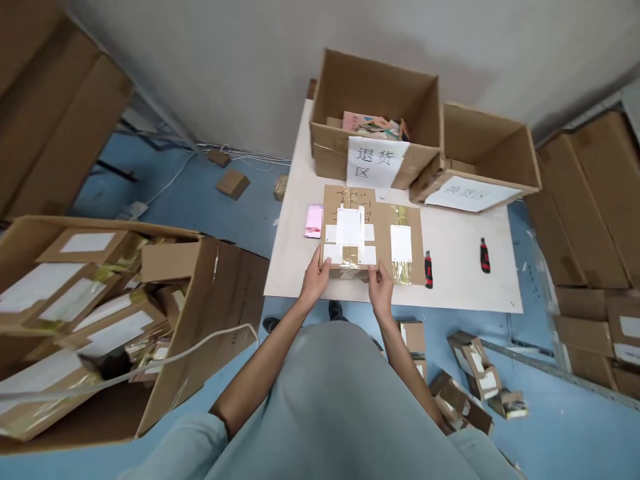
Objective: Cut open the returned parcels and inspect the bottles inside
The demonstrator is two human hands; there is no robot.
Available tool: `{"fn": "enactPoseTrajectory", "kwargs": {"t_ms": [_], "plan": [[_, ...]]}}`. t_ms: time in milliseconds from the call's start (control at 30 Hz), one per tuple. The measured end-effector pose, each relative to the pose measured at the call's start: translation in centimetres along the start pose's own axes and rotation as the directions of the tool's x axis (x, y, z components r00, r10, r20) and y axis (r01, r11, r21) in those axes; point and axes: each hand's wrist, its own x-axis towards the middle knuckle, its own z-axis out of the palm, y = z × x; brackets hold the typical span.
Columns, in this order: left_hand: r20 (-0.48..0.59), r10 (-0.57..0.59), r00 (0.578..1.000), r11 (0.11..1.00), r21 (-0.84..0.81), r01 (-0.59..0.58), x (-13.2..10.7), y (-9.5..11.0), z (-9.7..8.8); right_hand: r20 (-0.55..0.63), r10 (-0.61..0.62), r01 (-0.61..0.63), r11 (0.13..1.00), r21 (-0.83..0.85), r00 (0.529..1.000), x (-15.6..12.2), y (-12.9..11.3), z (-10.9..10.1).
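Flat parcel (349,235) gripped between left hand (316,279) and right hand (381,291)

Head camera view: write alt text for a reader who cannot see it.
The left hand and right hand grip the near edge of a labelled cardboard parcel on a white table. Two box cutters lie to its right; two open cartons with paper signs stand behind.

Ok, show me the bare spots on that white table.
Widest bare patch: the table's right end, between the right cutter, the right box and the edge. A narrow strip lies left of the pink packet. The middle is crowded: left hand and right hand grip the labelled parcel.
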Motion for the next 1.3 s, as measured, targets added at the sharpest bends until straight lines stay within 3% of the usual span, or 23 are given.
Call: {"fn": "enactPoseTrajectory", "kwargs": {"t_ms": [100,200,300,367,467,567,633,733,833,933,1033,1133,1300], "plan": [[0.127,-0.083,0.988,0.997,0.01,0.083,2.1,-0.3,5.0,-0.075,0.048,-0.056,0.992,-0.112,0.996,3.4,2.9,-3.7],[0.263,-0.153,0.953,0.986,-0.027,0.166,2.9,-0.4,8.5,-0.142,-0.017,-0.021,0.965,-0.263,0.99,5.6,3.9,-6.3],[0.316,-0.154,0.936,0.978,-0.087,0.19,2.6,-0.7,9.5,-0.137,-0.161,0.106,0.933,-0.343,0.977,6.1,3.7,-6.4],[0.28,-0.157,0.947,0.974,-0.114,0.195,2.3,-1.4,8.2,-0.071,-0.237,0.2,0.918,-0.344,0.969,5.7,3.0,-4.6],[0.131,-0.172,0.976,0.966,-0.17,0.193,2.2,-3.3,3.4,0.115,-0.289,0.31,0.9,-0.306,0.951,4.5,1.7,0.2],[-0.128,-0.214,0.968,0.95,-0.257,0.176,1.5,-6.2,-4.1,0.336,-0.316,0.406,0.88,-0.245,0.887,2.5,0.0,6.4],[-0.299,-0.254,0.92,0.936,-0.317,0.156,0.1,-8.5,-9.8,0.474,-0.33,0.466,0.861,-0.203,0.816,0.7,-1.3,10.8],[-0.498,-0.311,0.809,0.92,-0.373,0.124,-3.8,-12.0,-18.3,0.65,-0.338,0.534,0.836,-0.125,0.681,-2.2,-3.4,17.6],[-0.622,-0.356,0.697,0.912,-0.396,0.112,-9.0,-15.3,-25.9,0.762,-0.329,0.566,0.823,-0.058,0.558,-5.4,-5.7,24.5],[-0.679,-0.407,0.611,0.893,-0.436,0.111,-14.1,-18.1,-32.3,0.826,-0.317,0.603,0.797,-0.034,0.465,-9.0,-8.0,31.3],[-0.711,-0.477,0.516,0.863,-0.491,0.12,-18.3,-20.4,-37.5,0.878,-0.29,0.642,0.767,-0.026,0.381,-12.9,-10.0,37.6],[-0.736,-0.527,0.426,0.839,-0.53,0.123,-21.3,-22.1,-41.3,0.917,-0.264,0.664,0.747,-0.001,0.298,-16.6,-11.6,42.6],[-0.791,-0.541,0.286,0.839,-0.532,0.115,-24.2,-24.1,-45.8,0.959,-0.226,0.689,0.723,0.047,0.171,-20.9,-13.1,47.5]]}}
